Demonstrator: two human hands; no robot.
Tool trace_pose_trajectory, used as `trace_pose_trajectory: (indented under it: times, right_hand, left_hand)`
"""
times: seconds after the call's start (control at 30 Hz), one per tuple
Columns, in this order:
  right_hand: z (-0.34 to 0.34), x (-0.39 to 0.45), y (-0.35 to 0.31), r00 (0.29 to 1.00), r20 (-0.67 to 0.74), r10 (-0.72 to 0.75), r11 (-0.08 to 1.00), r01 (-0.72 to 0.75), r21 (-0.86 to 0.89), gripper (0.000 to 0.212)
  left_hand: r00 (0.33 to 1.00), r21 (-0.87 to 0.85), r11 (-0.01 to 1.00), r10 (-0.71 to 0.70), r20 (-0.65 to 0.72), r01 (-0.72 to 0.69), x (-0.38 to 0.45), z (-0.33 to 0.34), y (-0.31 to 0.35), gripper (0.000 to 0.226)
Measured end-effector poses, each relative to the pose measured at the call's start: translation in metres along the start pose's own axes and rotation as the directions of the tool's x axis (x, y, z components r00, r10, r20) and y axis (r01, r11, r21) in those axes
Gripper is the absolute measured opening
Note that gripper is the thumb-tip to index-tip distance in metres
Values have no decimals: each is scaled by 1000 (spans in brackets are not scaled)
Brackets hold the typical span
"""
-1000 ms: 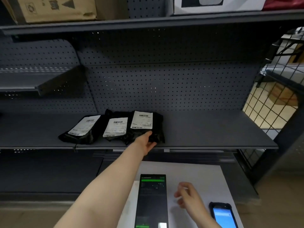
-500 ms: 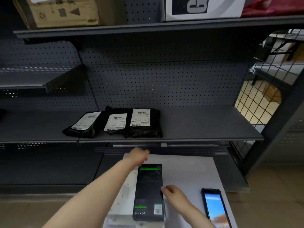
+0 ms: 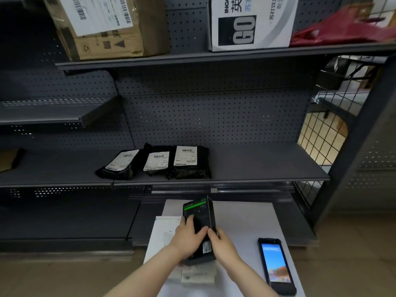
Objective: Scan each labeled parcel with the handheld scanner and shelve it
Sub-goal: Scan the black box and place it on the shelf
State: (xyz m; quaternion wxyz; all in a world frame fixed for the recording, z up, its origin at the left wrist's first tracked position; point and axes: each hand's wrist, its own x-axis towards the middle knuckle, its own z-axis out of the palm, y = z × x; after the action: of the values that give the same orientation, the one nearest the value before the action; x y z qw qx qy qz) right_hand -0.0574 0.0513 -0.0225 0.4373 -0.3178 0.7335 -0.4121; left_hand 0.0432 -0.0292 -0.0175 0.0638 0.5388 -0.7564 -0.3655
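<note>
Now both hands hold the next parcel, with the scanner lying off to its right.

Left hand (image 3: 188,236) and right hand (image 3: 222,243) curl around the black box (image 3: 200,224), tilted up over the middle of the white table (image 3: 246,215), its long axis running from the near edge toward the shelf (image 3: 257,166). Handheld scanner (image 3: 276,264) lies flat near the table's right edge, beside the right hand, which is nearer. 3 labeled bags (image 3: 154,161) sit at the shelf's front edge.

Three parcels (image 3: 157,162) on shelf (image 3: 257,166) behind table (image 3: 246,213).
</note>
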Motion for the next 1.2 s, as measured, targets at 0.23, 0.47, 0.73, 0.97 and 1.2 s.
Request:
trace_pose_trajectory:
  times: [0.23, 0.47, 0.73, 0.97, 1.2]
  right_hand:
    - [-27, -25, -24, 953, -240, -186, 897, 264, 354, 19]
    - [-45, -39, -29, 947, -128, -296, 874, 322, 362, 23]
    - [-78, -13, 11, 941, -292, -172, 972, 211, 107, 20]
    - [-115, 8, 91, 907, -368, 203, 816, -365, -448, 91]
    - [-122, 9, 120, 879, -379, 289, 707, -463, -536, 123]
  left_hand:
    - [982, -752, 642, -9, 190, 151, -22, -11, 40, 73]
    - [929, -886, 349, 95, 359, 306, -30, -10, 46, 49]
    - [976, -861, 458, -111, 190, 219, -31, 13, 31, 33]
    - [994, -870, 479, -39, 107, 112, -40, 16, 28, 23]
    - [998, -890, 453, -59, 31, 54, -36, 24, 28, 38]
